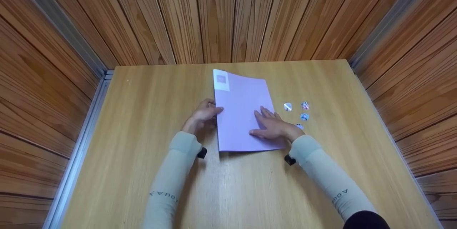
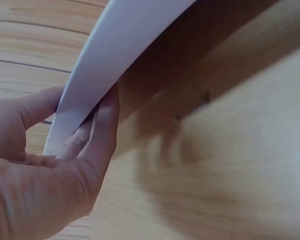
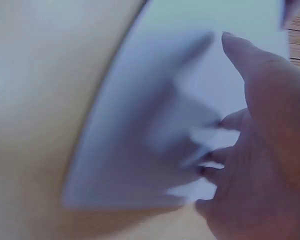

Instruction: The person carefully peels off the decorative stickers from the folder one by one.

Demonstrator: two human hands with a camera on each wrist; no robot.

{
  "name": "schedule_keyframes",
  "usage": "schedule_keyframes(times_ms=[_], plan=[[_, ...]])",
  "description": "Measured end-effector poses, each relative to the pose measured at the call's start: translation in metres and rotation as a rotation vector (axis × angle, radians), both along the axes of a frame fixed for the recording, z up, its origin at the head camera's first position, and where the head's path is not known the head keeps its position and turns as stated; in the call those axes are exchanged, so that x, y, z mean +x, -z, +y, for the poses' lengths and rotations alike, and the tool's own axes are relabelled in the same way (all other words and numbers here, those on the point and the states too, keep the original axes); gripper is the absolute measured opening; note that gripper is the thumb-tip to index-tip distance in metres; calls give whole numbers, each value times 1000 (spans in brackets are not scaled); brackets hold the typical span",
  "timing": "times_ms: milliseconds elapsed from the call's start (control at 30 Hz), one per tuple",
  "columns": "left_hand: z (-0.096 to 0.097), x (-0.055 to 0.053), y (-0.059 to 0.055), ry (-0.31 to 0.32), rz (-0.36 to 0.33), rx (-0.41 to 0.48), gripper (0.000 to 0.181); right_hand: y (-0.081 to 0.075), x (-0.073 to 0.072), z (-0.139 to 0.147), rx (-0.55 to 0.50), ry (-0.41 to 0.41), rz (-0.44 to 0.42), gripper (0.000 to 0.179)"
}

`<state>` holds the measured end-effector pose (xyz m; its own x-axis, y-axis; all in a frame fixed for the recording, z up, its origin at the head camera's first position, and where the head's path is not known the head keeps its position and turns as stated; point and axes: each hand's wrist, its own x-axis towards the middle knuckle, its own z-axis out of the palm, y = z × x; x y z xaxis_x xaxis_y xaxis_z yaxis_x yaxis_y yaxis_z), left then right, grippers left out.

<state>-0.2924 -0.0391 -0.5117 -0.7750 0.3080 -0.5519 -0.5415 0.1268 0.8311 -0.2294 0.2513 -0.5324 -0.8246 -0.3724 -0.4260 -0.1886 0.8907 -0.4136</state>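
Note:
A light purple folder (image 1: 242,114) with a white label at its top left corner lies in the middle of the table, its left edge raised off the wood. My left hand (image 1: 204,114) pinches that edge; the left wrist view has the thumb on one face of the folder (image 2: 125,40) and the fingers (image 2: 102,125) beneath. On the cover's lower right, my right hand (image 1: 273,126) rests with fingers spread. In the right wrist view the right hand (image 3: 270,140) casts a shadow across the folder (image 3: 120,165).
Several small shiny pieces, among them a silvery one (image 1: 287,106) and a bluish one (image 1: 304,117), lie right of the folder. One (image 1: 300,126) is partly hidden behind my right hand. Wood-plank walls (image 1: 217,18) enclose the wooden table (image 1: 150,89).

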Motion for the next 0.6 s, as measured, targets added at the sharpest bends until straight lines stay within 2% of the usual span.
schedule_keyframes(times_ms=[133,267,600], plan=[[4,7,-6,-26,86,28,39,-18,0,-14,-79,110,-66,103],[12,12,-13,-30,157,23,38,-33,4,-30,-132,171,-96,109],[22,21,-18,-86,206,20,37,-53,20,-76,-208,132,-67,111]])
